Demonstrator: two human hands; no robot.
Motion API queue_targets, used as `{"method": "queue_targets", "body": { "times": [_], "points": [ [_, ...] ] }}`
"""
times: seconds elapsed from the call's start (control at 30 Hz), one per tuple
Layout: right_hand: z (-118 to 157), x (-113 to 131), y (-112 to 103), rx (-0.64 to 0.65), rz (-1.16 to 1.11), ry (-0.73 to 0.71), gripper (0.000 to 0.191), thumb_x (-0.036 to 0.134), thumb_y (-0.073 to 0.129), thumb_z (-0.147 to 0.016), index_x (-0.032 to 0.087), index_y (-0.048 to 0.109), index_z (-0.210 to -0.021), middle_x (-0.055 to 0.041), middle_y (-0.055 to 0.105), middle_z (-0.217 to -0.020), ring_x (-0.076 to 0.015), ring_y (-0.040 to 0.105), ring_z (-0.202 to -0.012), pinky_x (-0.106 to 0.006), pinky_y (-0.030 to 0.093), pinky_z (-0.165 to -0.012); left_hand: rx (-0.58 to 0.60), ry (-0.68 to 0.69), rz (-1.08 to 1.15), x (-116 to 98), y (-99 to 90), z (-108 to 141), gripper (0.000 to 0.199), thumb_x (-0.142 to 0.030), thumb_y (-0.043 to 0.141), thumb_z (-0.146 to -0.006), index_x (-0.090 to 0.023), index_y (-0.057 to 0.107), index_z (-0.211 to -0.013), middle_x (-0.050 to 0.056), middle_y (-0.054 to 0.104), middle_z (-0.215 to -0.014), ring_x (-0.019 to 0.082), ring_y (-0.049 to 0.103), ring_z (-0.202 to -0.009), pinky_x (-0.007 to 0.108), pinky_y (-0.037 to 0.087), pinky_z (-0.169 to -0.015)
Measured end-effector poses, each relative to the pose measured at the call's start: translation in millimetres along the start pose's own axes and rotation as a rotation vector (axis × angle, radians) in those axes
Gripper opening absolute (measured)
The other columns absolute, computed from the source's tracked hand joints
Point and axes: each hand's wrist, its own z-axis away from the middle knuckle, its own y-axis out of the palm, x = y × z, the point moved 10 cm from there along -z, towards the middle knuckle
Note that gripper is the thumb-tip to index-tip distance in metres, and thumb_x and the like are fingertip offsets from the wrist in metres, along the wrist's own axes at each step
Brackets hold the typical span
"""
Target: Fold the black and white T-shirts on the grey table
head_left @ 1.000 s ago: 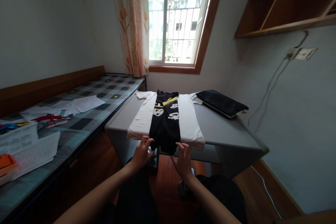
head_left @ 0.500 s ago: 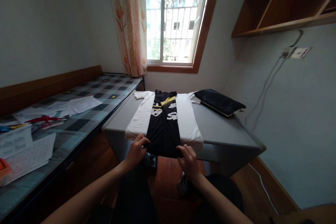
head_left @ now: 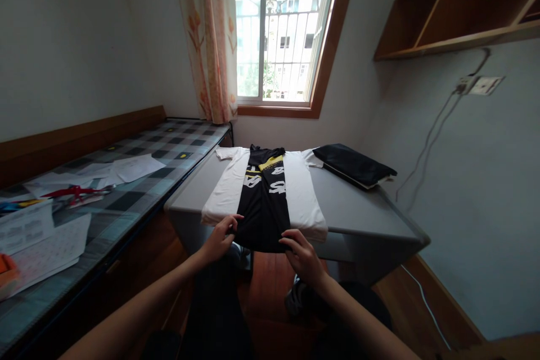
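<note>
A hand could slide across the bare gray tabletop to the right of the white T-shirt, though the black pouch blocks the way beside its sleeve. Above the black shirt the air is open, while the person's legs crowd the space below the near edge.

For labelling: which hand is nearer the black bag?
Right. The right hand is at the black cloth, left of the bag and nearer the camera; the left hand, at the cloth's left edge, is farther left.
</note>
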Motion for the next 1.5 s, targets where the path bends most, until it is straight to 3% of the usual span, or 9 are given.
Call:
{"method": "queue_targets", "body": {
  "times": [0.2,0.3,0.43,0.57,0.77,1.03,1.2,1.33,1.5],
  "points": [
    [-8.6,8.0,-4.3,0.098,0.09,-0.106,0.048,0.01,0.054,-0.084,0.023,0.052,-0.13,-0.0105,0.057,-0.113,-0.0212,0.06,-0.107,-0.036,0.057,-0.089,0.217,0.215,-0.176,-23.7,-0.1,3.4,0.04,-0.014,0.064,-0.072,-0.02,0.053,-0.109,0.014,0.052,-0.133,0.025,0.053,-0.121,0.04,0.045,-0.101],
    [-15.4,1.9,0.3,0.159,0.221,-0.172,0.058,0.004,0.045,-0.085,0.024,0.046,-0.14,-0.0106,0.057,-0.114,-0.0213,0.058,-0.11,-0.039,0.055,-0.093,0.276,0.331,-0.316,-28.8,-3.6,-1.0,0.052,-0.005,0.054,-0.075,-0.022,0.052,-0.124,0.011,0.051,-0.134,0.021,0.055,-0.12,0.036,0.046,-0.101],
    [-43.0,-11.7,-3.9,0.156,0.186,-0.177,0.062,0.001,0.039,-0.084,0.025,0.047,-0.141,-0.0091,0.059,-0.107,-0.0203,0.058,-0.103,-0.039,0.055,-0.089,0.178,0.4,-0.372,-39.2,-20.3,-27.9,0.044,0.001,0.043,-0.078,-0.022,0.064,-0.109,0.007,0.065,-0.107,0.017,0.061,-0.102,0.032,0.051,-0.091],
    [-93.7,-35.0,-28.1,-0.003,0.013,-0.065,0.043,0.003,0.046,-0.081,0.025,0.065,-0.112,-0.0062,0.061,-0.095,-0.0215,0.056,-0.094,-0.041,0.053,-0.083,-0.024,0.311,-0.193,-43.7,-46.3,-80.6,0.015,-0.013,0.055,-0.08,-0.02,0.065,-0.089,0.006,0.064,-0.088,0.02,0.059,-0.09,0.034,0.051,-0.084],
    [-158.2,-132.1,-41.9,-0.221,-0.251,0.271,0.011,0.025,0.057,-0.086,0.02,0.057,-0.095,-0.0029,0.059,-0.086,-0.0167,0.055,-0.08,-0.03,0.048,-0.073,-0.249,0.079,0.251,2.4,-54.7,-175.7,0.026,-0.039,0.063,-0.081,-0.016,0.058,-0.092,0.001,0.059,-0.078,0.014,0.057,-0.073,0.023,0.048,-0.063],
    [-180.9,-230.4,-20.4,-0.299,-0.302,0.486,0.015,0.03,0.051,-0.083,0.019,0.055,-0.093,-0.0016,0.059,-0.084,-0.0162,0.052,-0.078,-0.03,0.045,-0.076,-0.197,-0.151,0.334,65.2,-20.1,-249.4,0.029,-0.044,0.063,-0.08,-0.019,0.053,-0.09,-0.007,0.045,-0.057,0.007,0.042,-0.046,0.016,0.03,-0.041],
    [-191.4,-274.7,7.7,-0.222,-0.428,0.6,0.021,0.039,0.054,-0.081,0.019,0.058,-0.085,0.0002,0.056,-0.07,-0.0146,0.047,-0.065,-0.026,0.043,-0.06,-0.062,-0.339,0.458,112.1,-5.6,-278.5,0.036,-0.044,0.062,-0.081,-0.019,0.056,-0.105,-0.003,0.056,-0.067,0.01,0.051,-0.051,0.018,0.037,-0.044],
    [-210.3,-311.1,25.6,-0.205,-0.459,0.644,0.022,0.039,0.051,-0.079,0.019,0.059,-0.083,-0.0004,0.059,-0.073,-0.0151,0.05,-0.068,-0.027,0.043,-0.065,-0.078,-0.513,0.466,146.3,1.4,-296.8,0.032,-0.037,0.058,-0.083,-0.02,0.056,-0.11,-0.001,0.059,-0.07,0.013,0.054,-0.053,0.022,0.042,-0.048],
    [-228.2,-356.5,41.8,-0.3,-0.449,0.74,0.022,0.04,0.049,-0.078,0.019,0.057,-0.083,-0.0015,0.061,-0.079,-0.0162,0.053,-0.075,-0.028,0.044,-0.073,-0.289,-0.309,0.267,142.2,-14.7,-335.7,0.014,-0.026,0.053,-0.084,-0.016,0.059,-0.093,0.004,0.064,-0.086,0.019,0.06,-0.084,0.029,0.048,-0.077]
  ]
}}
